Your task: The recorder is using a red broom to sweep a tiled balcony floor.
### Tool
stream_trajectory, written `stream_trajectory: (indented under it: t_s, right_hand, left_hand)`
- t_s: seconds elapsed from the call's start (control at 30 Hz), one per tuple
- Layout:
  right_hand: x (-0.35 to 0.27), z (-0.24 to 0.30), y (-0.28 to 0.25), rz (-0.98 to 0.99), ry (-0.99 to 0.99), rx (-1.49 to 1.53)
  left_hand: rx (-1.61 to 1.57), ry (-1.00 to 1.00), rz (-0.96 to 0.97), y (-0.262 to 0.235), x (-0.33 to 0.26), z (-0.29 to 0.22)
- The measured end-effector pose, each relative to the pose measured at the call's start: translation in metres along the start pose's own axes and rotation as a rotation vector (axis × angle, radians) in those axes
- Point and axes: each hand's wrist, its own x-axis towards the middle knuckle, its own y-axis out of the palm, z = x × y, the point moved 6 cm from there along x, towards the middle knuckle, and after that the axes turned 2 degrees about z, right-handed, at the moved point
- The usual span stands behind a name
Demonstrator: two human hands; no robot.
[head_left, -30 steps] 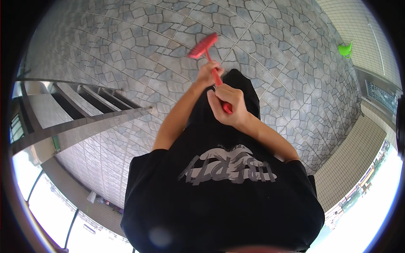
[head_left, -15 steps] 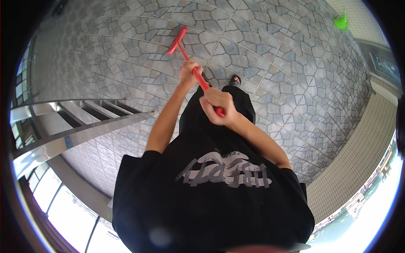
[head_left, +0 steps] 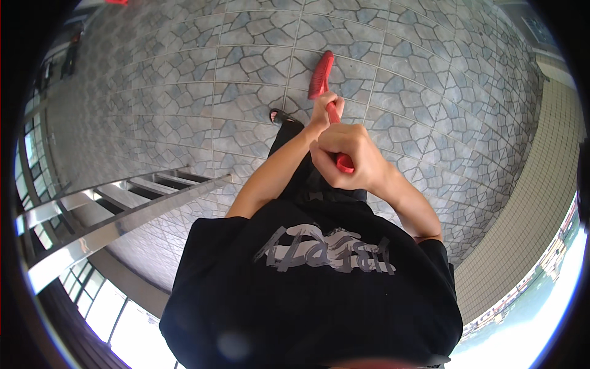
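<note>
Red broom [head_left: 321, 77] in both clenched hands [head_left: 323, 112] [head_left: 351, 147], over stone-patterned floor [head_left: 430, 117]; metal ladder [head_left: 98, 242] left, tiled wall [head_left: 522, 197] right.

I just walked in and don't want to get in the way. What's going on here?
A person is holding a red broom with both hands. The right hand is wrapped around the top end of the handle, and the left hand grips lower, near the head. The head is over the stone-patterned floor. A metal ladder is on the person's left.
</note>
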Motion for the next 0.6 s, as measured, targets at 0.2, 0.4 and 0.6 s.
stream_trajectory:
  t_s: [0.2, 0.4, 0.6]
  right_hand:
    - [-0.04, 0.054, -0.033, -0.182, -0.214, 0.032]
    - [-0.084, 0.02, -0.037, -0.47, -0.298, -0.064]
    - [-0.123, -0.021, 0.015, -0.859, -0.195, -0.298]
  left_hand:
    - [0.065, 0.198, -0.229, -0.008, 0.006, -0.072]
    - [0.042, 0.304, 0.148, -0.002, 0.047, -0.086]
    - [-0.029, 0.219, 0.33, 0.047, 0.016, -0.036]
